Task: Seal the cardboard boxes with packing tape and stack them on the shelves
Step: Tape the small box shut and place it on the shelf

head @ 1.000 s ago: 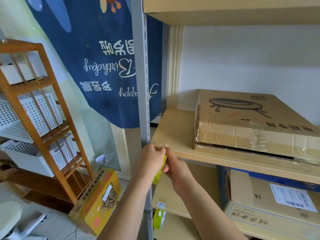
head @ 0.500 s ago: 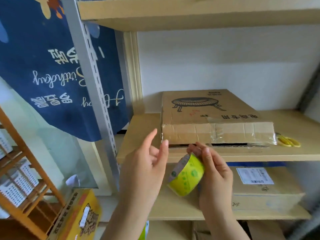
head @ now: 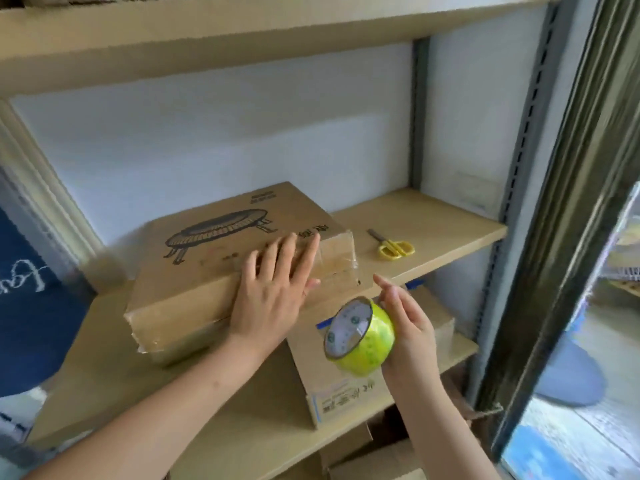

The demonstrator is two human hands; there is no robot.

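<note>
On the middle shelf (head: 433,220) we see a flat cardboard box (head: 221,244) with a trampoline drawing, lying slightly skewed, front edge overhanging a bit. Our left hand (head: 273,292) lies flat on its front right part, fingers straight and spread, pressing over a strip of clear tape. Our right hand (head: 405,327) grips a yellow-green tape roll (head: 360,336) just beside the box's front corner, in the air. Yellow scissors (head: 393,245) lie on the same shelf right of the box, apart from it. Below, another cardboard box (head: 332,386) sits on the lower shelf.
</note>
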